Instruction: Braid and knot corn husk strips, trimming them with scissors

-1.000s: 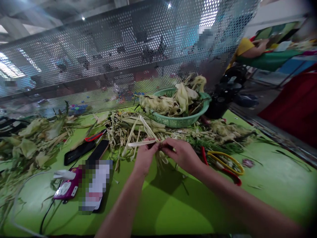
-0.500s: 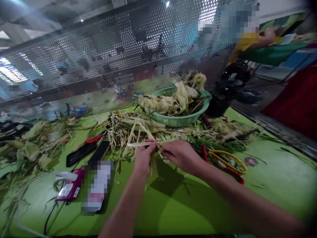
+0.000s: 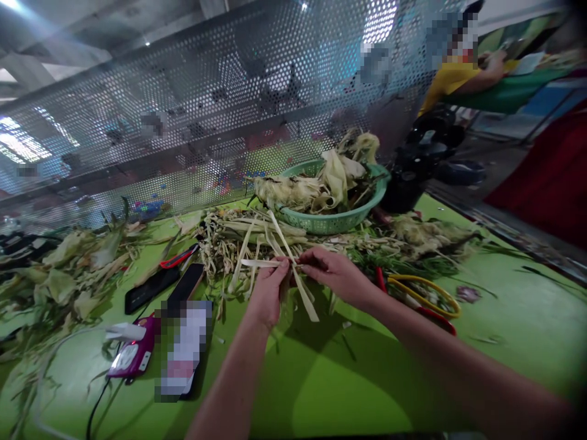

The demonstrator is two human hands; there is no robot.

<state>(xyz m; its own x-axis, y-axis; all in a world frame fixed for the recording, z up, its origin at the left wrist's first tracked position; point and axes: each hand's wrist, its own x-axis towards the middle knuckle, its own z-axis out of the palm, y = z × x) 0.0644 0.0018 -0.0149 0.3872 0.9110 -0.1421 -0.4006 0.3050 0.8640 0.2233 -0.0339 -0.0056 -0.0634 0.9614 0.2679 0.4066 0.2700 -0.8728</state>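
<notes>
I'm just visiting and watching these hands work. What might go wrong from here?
The thin pale strip crossing between the left hand and right hand looks narrow, so it might split or slip loose. Plant material is heaped above the rim of the green basket, so a bump could spill some. The yellow handle lies close to the right forearm, which might knock it.

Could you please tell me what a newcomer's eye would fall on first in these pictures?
Probably the pale green basket, heaped with dry-looking plant matter, towards the back of the bright green table. Nearer, at the centre, pale strips cross at the left grip, with the right grip close by. A looped yellow handle stands out beyond the right forearm.
</notes>
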